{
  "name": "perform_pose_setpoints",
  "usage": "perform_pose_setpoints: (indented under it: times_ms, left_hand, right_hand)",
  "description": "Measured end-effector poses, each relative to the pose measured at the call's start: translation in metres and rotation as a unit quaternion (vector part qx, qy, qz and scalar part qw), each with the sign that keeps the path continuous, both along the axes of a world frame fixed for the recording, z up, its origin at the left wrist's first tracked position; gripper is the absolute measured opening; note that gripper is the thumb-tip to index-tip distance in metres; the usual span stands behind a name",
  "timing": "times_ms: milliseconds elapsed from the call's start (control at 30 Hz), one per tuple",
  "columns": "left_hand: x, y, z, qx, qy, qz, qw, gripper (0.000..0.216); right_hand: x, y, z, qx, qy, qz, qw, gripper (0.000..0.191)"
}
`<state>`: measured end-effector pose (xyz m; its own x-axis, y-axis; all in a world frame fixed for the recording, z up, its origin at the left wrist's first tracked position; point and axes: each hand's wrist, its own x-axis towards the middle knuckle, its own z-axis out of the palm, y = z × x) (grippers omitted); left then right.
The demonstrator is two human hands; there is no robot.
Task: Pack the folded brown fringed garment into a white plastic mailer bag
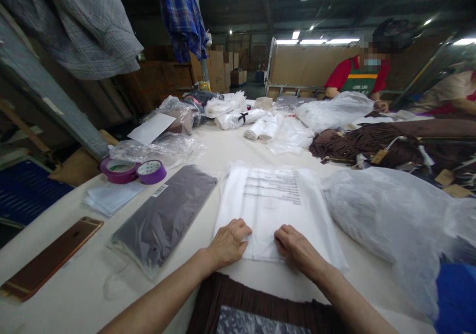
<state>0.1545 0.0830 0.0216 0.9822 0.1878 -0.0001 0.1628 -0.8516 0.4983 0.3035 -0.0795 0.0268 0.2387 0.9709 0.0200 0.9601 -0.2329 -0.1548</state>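
A flat stack of clear-white plastic bags (273, 212) with printed dark text lies in front of me on the table. My left hand (228, 242) is at its near edge, fingers curled in and gripping the plastic. On the right part of the same edge, my right hand (297, 250) also has its fingers closed on the plastic; its fingertips are partly hidden. Just below the hands is a dark brown fringed cloth (253, 297), cut off by the frame's bottom. Left of the bags lies a grey garment in a clear bag (167, 215) with a barcode sticker.
A phone (52, 257), folded pale paper (111, 197) and purple tape rolls (152, 172) lie at left. Crumpled plastic (375, 210) sits at right, with brown fringed textiles (401, 138) behind it. Across the table stands a person in a green apron (359, 82).
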Motion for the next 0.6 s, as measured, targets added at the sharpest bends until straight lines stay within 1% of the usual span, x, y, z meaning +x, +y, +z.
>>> perform_pose_setpoints:
  times_ms: [100,200,300,467,600]
  left_hand:
    - [-0.001,-0.001,0.004,0.004,0.011,-0.002,1.000,0.022]
    - [-0.001,-0.004,0.007,0.010,0.016,-0.022,1.000,0.030]
    - [0.001,-0.007,0.009,0.016,0.011,-0.037,0.999,0.031]
    - [0.008,-0.019,0.009,0.026,-0.007,-0.066,0.997,0.036]
    - [0.017,-0.031,0.008,0.036,-0.020,-0.086,0.995,0.032]
  right_hand:
    - [0.003,0.003,0.001,-0.024,0.001,0.011,1.000,0.020]
    - [0.005,0.005,0.002,-0.041,0.007,0.021,0.999,0.021]
    - [0.008,0.006,0.003,-0.052,0.021,0.025,0.998,0.018]
    - [0.014,0.009,0.007,-0.061,0.054,0.015,0.997,0.014]
    - [0.016,0.011,0.010,-0.069,0.079,-0.001,0.995,0.013]
